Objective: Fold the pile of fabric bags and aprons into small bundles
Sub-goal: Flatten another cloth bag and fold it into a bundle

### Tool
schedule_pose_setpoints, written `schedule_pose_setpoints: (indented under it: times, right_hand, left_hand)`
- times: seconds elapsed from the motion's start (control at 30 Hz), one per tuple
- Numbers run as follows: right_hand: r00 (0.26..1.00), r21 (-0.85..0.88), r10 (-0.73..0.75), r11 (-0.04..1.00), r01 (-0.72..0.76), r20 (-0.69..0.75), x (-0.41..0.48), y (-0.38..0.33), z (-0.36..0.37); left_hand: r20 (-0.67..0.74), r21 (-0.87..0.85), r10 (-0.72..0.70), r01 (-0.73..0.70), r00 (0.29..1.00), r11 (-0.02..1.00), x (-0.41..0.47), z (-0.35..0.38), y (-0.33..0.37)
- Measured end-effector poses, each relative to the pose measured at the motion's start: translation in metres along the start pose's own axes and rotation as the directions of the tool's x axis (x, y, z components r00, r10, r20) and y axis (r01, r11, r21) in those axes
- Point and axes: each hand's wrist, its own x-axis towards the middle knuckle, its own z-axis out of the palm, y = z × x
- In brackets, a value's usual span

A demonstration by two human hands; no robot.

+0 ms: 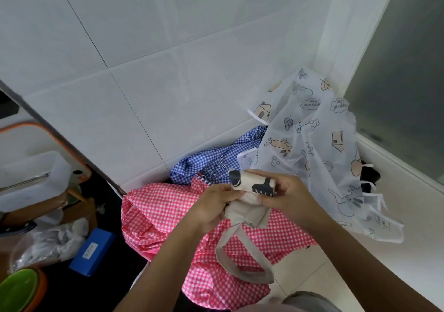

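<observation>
A cream canvas bag (249,186) with black print is rolled into a small bundle above the pile. My left hand (211,206) grips its left end and my right hand (288,196) grips its right end. The bag's cream handle loop (242,263) hangs down below the bundle. Under it lies a pink gingham apron (163,215). A blue gingham cloth (211,160) is crumpled behind it. A translucent white apron (319,148) with cartoon prints is heaped at the right, against the wall corner.
White tiled wall (144,71) stands behind the pile. A frosted window (408,71) fills the upper right. At left lie a blue box (92,251), a clear plastic bag (48,244), a green bowl (19,290) and a white container (31,177).
</observation>
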Motion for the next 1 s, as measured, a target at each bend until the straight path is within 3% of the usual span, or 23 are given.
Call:
schedule_pose_setpoints:
  times: [0.1,0.23,0.4,0.5,0.57,0.63,0.7,0.77,0.87,0.93,1.0]
  right_hand:
    - [0.985,-0.062,-0.044,0.997,0.055,0.168,0.000,-0.005,-0.004]
    - [0.963,-0.092,-0.149,0.980,0.174,0.223,0.000,-0.005,-0.005]
    - [0.925,-0.244,-0.353,0.893,0.379,0.143,0.003,-0.002,-0.005]
    - [0.870,-0.399,-0.479,0.780,0.483,0.116,0.006,-0.006,-0.005]
    - [0.858,-0.458,-0.513,0.754,0.472,0.040,0.006,-0.008,-0.006]
    - [0.876,-0.445,-0.462,0.819,0.361,-0.140,0.006,-0.009,-0.006]
    - [0.904,-0.359,-0.280,0.920,0.157,-0.323,0.010,-0.015,-0.007]
    - [0.908,-0.279,-0.131,0.960,0.016,-0.397,0.016,-0.020,-0.006]
    - [0.926,-0.041,-0.028,0.999,0.013,-0.376,0.015,-0.028,0.005]
    - [0.962,0.149,0.047,0.989,-0.007,-0.270,0.012,-0.031,0.019]
    - [0.973,0.226,0.099,0.973,-0.050,-0.208,0.014,-0.033,0.029]
  left_hand:
    - [0.016,-0.082,-0.102,0.103,0.995,0.991,-0.002,0.002,-0.002]
    - [0.138,-0.258,-0.130,0.162,0.982,0.953,-0.007,0.003,0.007]
    - [0.211,-0.105,-0.014,0.037,0.977,0.994,-0.008,0.007,0.013]
    - [0.280,-0.154,0.013,0.031,0.960,0.988,-0.006,0.010,0.011]
    - [0.280,-0.201,0.045,0.013,0.959,0.979,-0.009,0.015,0.016]
    - [0.193,-0.200,0.092,-0.053,0.977,0.978,-0.009,0.019,0.021]
    - [0.084,-0.218,0.164,-0.143,0.983,0.965,-0.008,0.026,0.027]
    - [-0.024,-0.236,0.265,-0.263,0.964,0.936,-0.007,0.035,0.032]
    - [-0.181,-0.259,0.387,-0.424,0.904,0.868,-0.008,0.048,0.042]
    - [-0.214,-0.342,0.420,-0.470,0.882,0.814,-0.011,0.054,0.048]
    - [-0.228,-0.409,0.426,-0.483,0.876,0.775,-0.014,0.059,0.051]
